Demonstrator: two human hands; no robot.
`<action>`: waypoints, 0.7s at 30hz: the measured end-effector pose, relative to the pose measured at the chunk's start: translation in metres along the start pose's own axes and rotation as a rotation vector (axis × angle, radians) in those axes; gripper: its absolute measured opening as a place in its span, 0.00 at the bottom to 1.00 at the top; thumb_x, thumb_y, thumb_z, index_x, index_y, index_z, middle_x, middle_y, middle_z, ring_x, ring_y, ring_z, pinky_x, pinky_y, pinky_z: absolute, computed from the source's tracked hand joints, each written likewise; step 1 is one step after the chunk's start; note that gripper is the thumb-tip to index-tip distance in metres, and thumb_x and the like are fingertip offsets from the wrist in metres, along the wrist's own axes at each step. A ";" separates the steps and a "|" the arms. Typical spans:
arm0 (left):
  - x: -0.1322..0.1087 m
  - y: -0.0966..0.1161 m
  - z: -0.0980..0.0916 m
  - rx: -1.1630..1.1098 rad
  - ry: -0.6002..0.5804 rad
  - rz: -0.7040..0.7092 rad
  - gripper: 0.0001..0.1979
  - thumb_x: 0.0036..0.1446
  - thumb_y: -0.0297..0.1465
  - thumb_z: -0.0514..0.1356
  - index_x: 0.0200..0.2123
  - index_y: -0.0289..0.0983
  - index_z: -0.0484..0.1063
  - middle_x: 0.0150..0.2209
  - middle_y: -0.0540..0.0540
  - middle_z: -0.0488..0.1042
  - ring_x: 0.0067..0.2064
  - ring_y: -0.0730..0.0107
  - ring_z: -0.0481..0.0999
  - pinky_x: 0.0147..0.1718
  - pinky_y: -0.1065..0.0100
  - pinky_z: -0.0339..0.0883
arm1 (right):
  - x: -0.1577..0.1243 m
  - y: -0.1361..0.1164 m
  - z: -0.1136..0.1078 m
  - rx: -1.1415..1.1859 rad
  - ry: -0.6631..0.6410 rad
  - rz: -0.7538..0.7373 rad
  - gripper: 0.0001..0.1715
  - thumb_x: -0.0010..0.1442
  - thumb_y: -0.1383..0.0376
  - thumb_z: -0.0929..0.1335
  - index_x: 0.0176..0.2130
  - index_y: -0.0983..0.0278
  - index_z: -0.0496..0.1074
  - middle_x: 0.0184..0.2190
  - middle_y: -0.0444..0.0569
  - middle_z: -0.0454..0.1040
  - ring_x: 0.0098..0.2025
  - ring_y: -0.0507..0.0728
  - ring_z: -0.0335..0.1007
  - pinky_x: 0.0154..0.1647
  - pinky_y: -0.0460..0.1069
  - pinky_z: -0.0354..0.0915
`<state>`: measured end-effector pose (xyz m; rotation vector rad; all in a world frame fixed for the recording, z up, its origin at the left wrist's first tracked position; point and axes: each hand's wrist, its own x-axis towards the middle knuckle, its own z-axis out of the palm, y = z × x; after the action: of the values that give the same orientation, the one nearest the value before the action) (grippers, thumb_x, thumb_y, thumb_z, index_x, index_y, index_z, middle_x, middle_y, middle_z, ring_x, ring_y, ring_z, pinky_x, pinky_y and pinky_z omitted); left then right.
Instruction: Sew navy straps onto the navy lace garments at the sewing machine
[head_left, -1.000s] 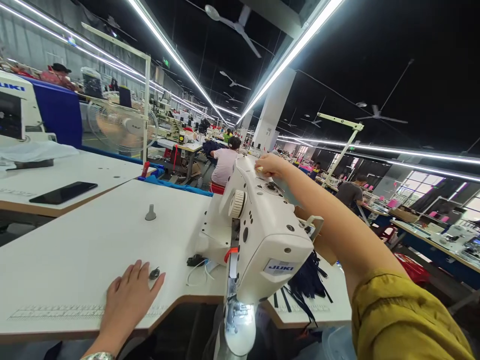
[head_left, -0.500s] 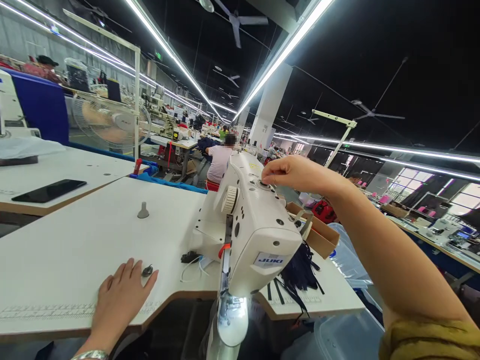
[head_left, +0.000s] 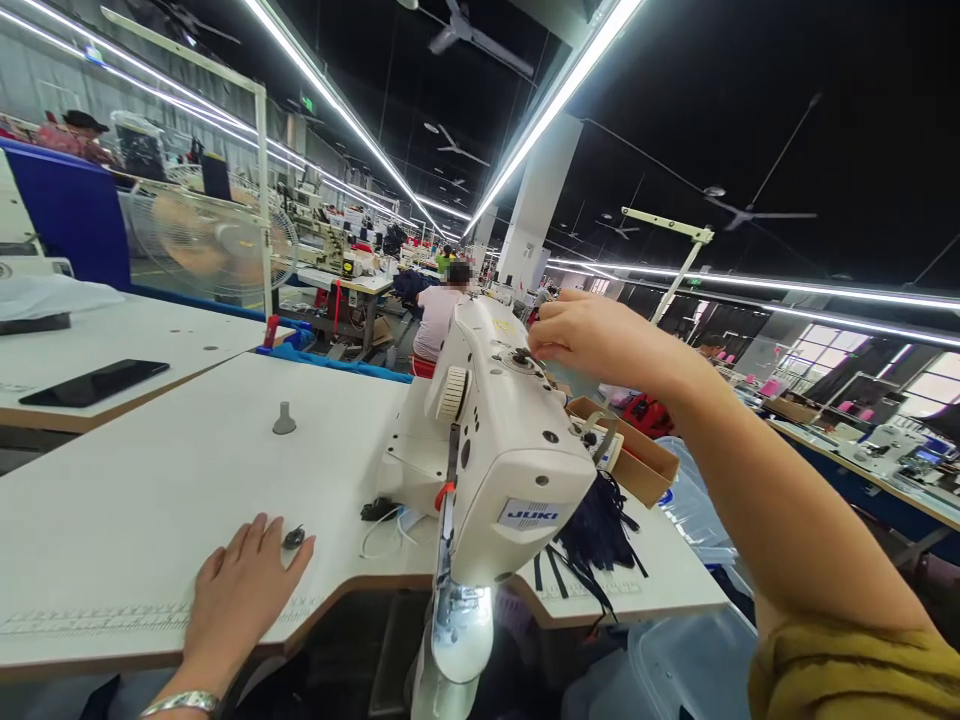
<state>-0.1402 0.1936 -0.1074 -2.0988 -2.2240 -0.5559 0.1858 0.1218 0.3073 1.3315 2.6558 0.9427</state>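
A white JUKI sewing machine (head_left: 517, 450) stands on the white table in front of me, its lamp lit below. My right hand (head_left: 574, 330) is at the machine's top, with fingers curled together beside a dark round fitting (head_left: 519, 357). What the fingertips hold, if anything, is hidden. My left hand (head_left: 244, 585) lies flat on the table, palm down and fingers spread. Just by its index finger and thumb rests a small dark metal part (head_left: 293, 538), which looks like a bobbin case. A grey peg (head_left: 284, 418) stands upright farther back.
Dark strips (head_left: 600, 535) lie right of the machine, near a cardboard box (head_left: 637, 460). A black phone (head_left: 95, 383) rests on the neighbouring table at left. Behind are a large fan (head_left: 217, 240) and a seated person (head_left: 437, 315). A printed ruler runs along the front edge.
My right hand has lifted slightly and shifted off the round fitting on the machine's top, uncovering more of it. My left hand stays in place. The view has shifted a little.
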 end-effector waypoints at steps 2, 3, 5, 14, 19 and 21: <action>0.000 0.001 -0.001 0.002 0.005 0.003 0.40 0.57 0.49 0.39 0.59 0.23 0.61 0.64 0.31 0.57 0.66 0.49 0.52 0.61 0.51 0.46 | 0.000 0.001 0.000 -0.065 -0.003 0.029 0.13 0.63 0.68 0.63 0.31 0.61 0.76 0.32 0.47 0.72 0.36 0.56 0.59 0.34 0.51 0.52; -0.001 0.002 -0.001 0.003 0.008 0.006 0.40 0.57 0.49 0.39 0.59 0.23 0.61 0.64 0.31 0.56 0.66 0.49 0.52 0.61 0.51 0.46 | 0.002 0.001 0.001 -0.092 0.014 0.035 0.13 0.64 0.69 0.63 0.32 0.61 0.75 0.32 0.48 0.72 0.36 0.56 0.58 0.34 0.51 0.51; -0.001 0.003 -0.002 0.005 0.014 0.011 0.41 0.56 0.49 0.38 0.59 0.23 0.61 0.64 0.32 0.56 0.66 0.49 0.52 0.61 0.51 0.45 | 0.005 -0.004 0.003 -0.136 0.068 0.010 0.15 0.65 0.70 0.61 0.32 0.62 0.75 0.33 0.49 0.71 0.36 0.57 0.57 0.34 0.51 0.50; -0.003 0.006 -0.005 0.004 0.013 0.006 0.41 0.55 0.49 0.39 0.59 0.22 0.62 0.64 0.31 0.58 0.65 0.47 0.53 0.61 0.50 0.47 | 0.000 0.001 0.012 -0.206 0.086 0.014 0.10 0.63 0.72 0.64 0.32 0.63 0.73 0.34 0.50 0.69 0.36 0.57 0.55 0.34 0.51 0.47; -0.003 0.006 -0.009 -0.002 -0.014 -0.003 0.41 0.55 0.50 0.41 0.59 0.24 0.61 0.64 0.33 0.57 0.66 0.49 0.53 0.62 0.51 0.47 | -0.002 -0.003 0.009 -0.227 0.158 -0.107 0.10 0.62 0.74 0.64 0.32 0.64 0.72 0.35 0.50 0.68 0.36 0.57 0.54 0.35 0.51 0.46; -0.004 0.007 -0.011 -0.002 -0.017 -0.006 0.40 0.56 0.49 0.41 0.59 0.23 0.62 0.64 0.32 0.57 0.65 0.48 0.54 0.61 0.50 0.48 | -0.005 -0.001 0.006 -0.226 0.101 -0.111 0.10 0.62 0.73 0.64 0.31 0.64 0.73 0.33 0.49 0.68 0.35 0.57 0.54 0.35 0.51 0.45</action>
<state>-0.1357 0.1874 -0.0967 -2.1068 -2.2399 -0.5426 0.1902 0.1205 0.3005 1.1057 2.5659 1.2804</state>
